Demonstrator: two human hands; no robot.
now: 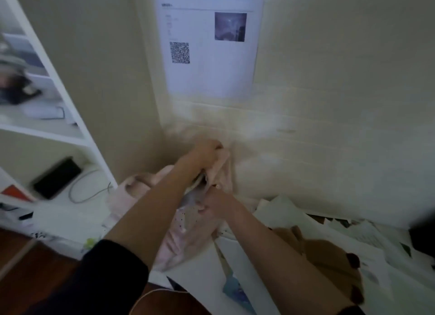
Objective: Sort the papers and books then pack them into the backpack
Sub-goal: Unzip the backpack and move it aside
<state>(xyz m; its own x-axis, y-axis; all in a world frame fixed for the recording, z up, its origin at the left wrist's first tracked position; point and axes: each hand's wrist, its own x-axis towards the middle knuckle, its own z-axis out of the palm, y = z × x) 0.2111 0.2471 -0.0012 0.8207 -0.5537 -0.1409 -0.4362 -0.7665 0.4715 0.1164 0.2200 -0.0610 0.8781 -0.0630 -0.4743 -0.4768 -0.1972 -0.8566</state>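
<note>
Both hands are gripping a pale pink backpack lying in the corner by the wall: the left hand is clutching its upper edge, the right hand is pinching fabric at its opening; loose papers are lying scattered just right of it

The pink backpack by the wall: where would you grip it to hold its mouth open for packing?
Grip the upper rim of the pink backpack, from above. It slumps soft against the wall, so only a lifted edge keeps it open. The left hand already pinches the top; the right hand takes the nearer edge.
</note>
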